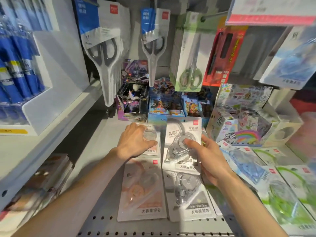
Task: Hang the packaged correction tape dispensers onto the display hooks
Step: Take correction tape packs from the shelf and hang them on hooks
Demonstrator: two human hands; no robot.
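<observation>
Nearest the camera, two flat carded packs are lying side by side on the grey perforated metal shelf: a pink-and-white carded correction tape pack on the left and a grey-and-white carded correction tape pack just beside it on the right. Green-trimmed and blue-trimmed packs are overlapping along the right side of the shelf. Further in, the right hand is gripping a white carded pack with a clear dispenser blister, thumb pressing on the blister, fingers curling behind the card's right edge, the pack tilting up off the shelf. The left hand is resting with spread fingers on another pink-trimmed pack lying flat. Behind them, colourful card boxes are standing, and packaged scissors are hanging above
</observation>
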